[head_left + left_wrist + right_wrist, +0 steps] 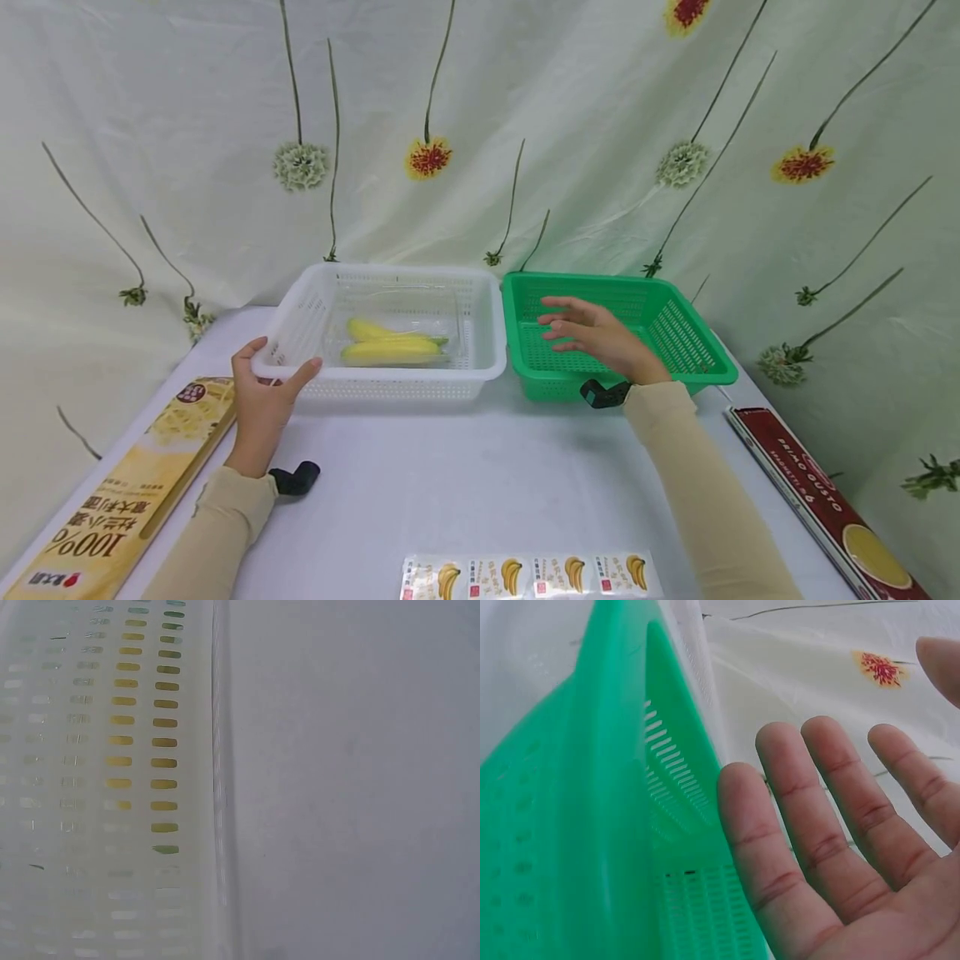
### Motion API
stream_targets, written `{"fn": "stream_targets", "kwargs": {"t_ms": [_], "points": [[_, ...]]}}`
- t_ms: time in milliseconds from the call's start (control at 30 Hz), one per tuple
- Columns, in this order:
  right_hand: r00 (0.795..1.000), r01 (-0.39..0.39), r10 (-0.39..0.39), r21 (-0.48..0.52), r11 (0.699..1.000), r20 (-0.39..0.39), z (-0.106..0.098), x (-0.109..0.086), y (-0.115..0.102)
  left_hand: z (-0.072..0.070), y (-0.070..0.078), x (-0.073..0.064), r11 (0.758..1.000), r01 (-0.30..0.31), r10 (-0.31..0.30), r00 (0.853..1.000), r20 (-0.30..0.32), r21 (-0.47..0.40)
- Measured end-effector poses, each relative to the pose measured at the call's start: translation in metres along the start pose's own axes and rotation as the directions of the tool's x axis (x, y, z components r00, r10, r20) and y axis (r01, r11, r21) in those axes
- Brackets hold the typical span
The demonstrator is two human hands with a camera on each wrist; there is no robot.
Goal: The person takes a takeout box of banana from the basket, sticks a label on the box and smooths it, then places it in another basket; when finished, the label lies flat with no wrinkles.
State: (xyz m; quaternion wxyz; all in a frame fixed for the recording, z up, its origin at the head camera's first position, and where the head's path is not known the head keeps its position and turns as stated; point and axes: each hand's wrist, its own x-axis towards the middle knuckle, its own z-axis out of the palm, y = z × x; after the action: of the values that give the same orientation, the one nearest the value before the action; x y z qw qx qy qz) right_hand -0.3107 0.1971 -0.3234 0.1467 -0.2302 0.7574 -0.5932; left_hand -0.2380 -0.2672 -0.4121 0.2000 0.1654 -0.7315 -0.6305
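Note:
My left hand (262, 402) grips the front left corner of a white plastic basket (408, 388), thumb on the front rim and fingers at the left side. Inside that basket lies a clear plastic tray (459, 321) with long yellow fruits or vegetables (392, 349), one showing a green tip. In the left wrist view their yellow shows through slots of the basket wall (196, 780); the left hand is outside that view. Over a green plastic basket (540, 387), my right hand (600, 340) hovers with fingers spread and holds nothing. Its straight fingers (810, 802) show in the right wrist view.
A yellow pasta package (142, 483) lies along the left table edge, and a dark red spaghetti box (825, 500) along the right. A strip of banana-printed stickers (528, 577) lies at the front. Behind the baskets hangs a flowered cloth (480, 200).

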Motion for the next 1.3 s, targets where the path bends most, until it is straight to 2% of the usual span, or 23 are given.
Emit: {"fn": "stream_targets", "kwargs": {"t_ms": [267, 500, 800, 1067, 1200, 1300], "points": [[1.000, -0.023, 0.023, -0.005, 1.000, 0.019, 0.019, 0.018, -0.002, -0.002, 0.005, -0.001, 0.998, 0.059, -0.060, 0.998, 0.035, 0.020], [0.999, -0.032, 0.031, 0.020, 0.999, 0.031, 0.037, 0.036, -0.003, -0.002, 0.007, 0.001, 0.994, 0.093, -0.095, 0.995, 0.036, 0.052], [0.993, -0.114, 0.114, 0.036, 0.993, 0.003, 0.059, 0.062, -0.015, -0.003, 0.007, 0.000, 0.993, 0.109, -0.111, 0.993, 0.046, 0.042], [0.979, -0.203, 0.203, 0.044, 0.978, -0.002, 0.076, 0.088, -0.025, -0.003, 0.007, 0.001, 0.994, 0.113, -0.113, 0.992, 0.054, 0.011], [0.964, -0.267, 0.267, 0.024, 0.963, -0.014, 0.088, 0.099, -0.030, -0.003, 0.007, 0.001, 0.994, 0.111, -0.110, 0.992, 0.064, -0.006], [0.947, -0.317, 0.319, 0.052, 0.947, -0.027, 0.094, 0.107, -0.034, -0.003, 0.008, 0.001, 0.994, 0.110, -0.110, 0.992, 0.063, -0.011]]}}
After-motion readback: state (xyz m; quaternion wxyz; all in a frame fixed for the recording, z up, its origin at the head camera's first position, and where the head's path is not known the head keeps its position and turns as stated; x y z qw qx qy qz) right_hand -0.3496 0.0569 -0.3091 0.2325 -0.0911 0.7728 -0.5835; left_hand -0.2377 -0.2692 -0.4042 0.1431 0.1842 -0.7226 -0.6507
